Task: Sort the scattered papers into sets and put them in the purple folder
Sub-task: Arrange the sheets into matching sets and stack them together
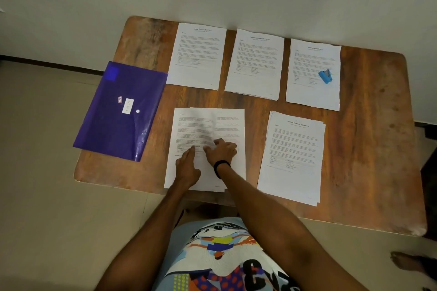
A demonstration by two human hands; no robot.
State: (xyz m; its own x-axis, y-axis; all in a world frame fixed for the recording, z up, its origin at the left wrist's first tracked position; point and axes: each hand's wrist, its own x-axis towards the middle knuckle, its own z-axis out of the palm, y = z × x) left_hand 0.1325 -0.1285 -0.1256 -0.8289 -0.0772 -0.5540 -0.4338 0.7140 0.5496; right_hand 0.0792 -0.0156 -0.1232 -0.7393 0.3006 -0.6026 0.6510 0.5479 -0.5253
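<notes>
Several paper stacks lie on the wooden table (369,149). Three sit in a back row: the left stack (196,54), the middle stack (256,64) and the right stack (312,64). A fourth stack (293,156) lies at the front right. The front-middle stack (203,125) is under both hands, and its top sheet looks blurred and slightly raised. My left hand (188,163) rests on it with a finger stretched forward. My right hand (222,149), with a black wristband, has curled fingers at the sheet. The purple folder (120,111) lies closed at the table's left edge.
A small blue stapler (325,76) sits on the back-right stack. The folder overhangs the table's left edge. The table stands against a pale wall, with tiled floor around it. A bare foot (404,261) shows at the lower right.
</notes>
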